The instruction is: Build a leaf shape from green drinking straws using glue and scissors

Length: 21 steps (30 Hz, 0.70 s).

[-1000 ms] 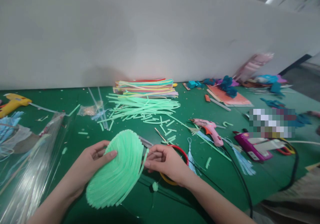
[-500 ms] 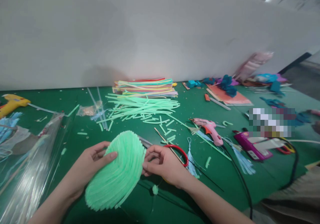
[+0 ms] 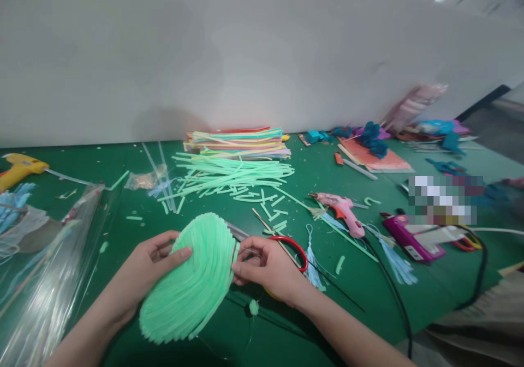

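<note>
A curved fan made of glued light-green straws (image 3: 192, 280) is held above the green table (image 3: 368, 290). My left hand (image 3: 149, 271) grips its left edge, thumb on top. At its right edge, my right hand (image 3: 270, 269) pinches the outermost straw against the fan. Red-handled scissors (image 3: 286, 244) lie on the table just behind my right hand. A small green straw scrap (image 3: 254, 307) lies below that hand.
Loose green straws (image 3: 229, 179) and a stack of coloured straws (image 3: 237, 140) lie at the back. A pink glue gun (image 3: 344, 210), a purple box (image 3: 411, 239) and black cables sit to the right. Clear plastic sleeves (image 3: 45, 280) and a yellow glue gun (image 3: 18, 169) lie left.
The loose straw end that stuck out at the fan's right edge has been pressed in against the fan by my right hand. My left hand has stayed in place.
</note>
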### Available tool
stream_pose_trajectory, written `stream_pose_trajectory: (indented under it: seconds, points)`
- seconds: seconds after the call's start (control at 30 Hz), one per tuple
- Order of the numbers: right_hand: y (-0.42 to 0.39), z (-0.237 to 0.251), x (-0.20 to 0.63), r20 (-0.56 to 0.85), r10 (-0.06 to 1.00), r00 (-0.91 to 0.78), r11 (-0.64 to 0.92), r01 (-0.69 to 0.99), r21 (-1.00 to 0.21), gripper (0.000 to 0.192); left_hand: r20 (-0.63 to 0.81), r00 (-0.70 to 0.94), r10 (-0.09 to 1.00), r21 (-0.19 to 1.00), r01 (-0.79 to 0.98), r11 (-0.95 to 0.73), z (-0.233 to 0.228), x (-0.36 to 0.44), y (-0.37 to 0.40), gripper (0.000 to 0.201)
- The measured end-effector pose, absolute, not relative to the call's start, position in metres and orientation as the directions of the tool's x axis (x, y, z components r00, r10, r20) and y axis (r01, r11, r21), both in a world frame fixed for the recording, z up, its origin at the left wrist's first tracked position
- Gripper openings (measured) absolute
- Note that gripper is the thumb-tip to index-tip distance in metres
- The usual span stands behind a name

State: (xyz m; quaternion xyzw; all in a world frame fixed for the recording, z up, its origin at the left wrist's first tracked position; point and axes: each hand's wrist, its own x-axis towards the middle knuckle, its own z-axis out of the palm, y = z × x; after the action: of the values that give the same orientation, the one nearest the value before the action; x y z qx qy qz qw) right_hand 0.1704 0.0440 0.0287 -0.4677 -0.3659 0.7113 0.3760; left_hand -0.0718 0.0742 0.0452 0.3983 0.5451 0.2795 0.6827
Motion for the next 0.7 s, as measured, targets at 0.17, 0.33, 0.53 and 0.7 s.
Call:
stream_pose_trajectory:
  seconds: [0.17, 0.33, 0.53, 0.7]
  points:
    - [0.044, 0.03, 0.171, -0.382, 0.879, -0.286, -0.45, -0.228, -0.863, 0.048, -0.53, 0.256, 0.808, 0.841, 0.035, 0.541, 0.046, -0.072, 0.075, 0.042]
    - [0.044, 0.035, 0.178, -0.367, 0.806, -0.464, -0.577, -0.48, -0.661, 0.044, -0.554, 0.199, 0.808, 0.814, -0.07, 0.576, 0.049, -0.069, 0.075, 0.046]
    - [0.042, 0.035, 0.179, -0.32, 0.739, -0.593, -0.662, -0.551, -0.508, 0.036, -0.562, 0.228, 0.795, 0.787, -0.148, 0.599, 0.048, -0.068, 0.075, 0.049]
    - [0.039, 0.03, 0.175, -0.302, 0.765, -0.569, -0.616, -0.509, -0.601, 0.034, -0.553, 0.262, 0.791, 0.787, -0.147, 0.599, 0.046, -0.068, 0.075, 0.047]
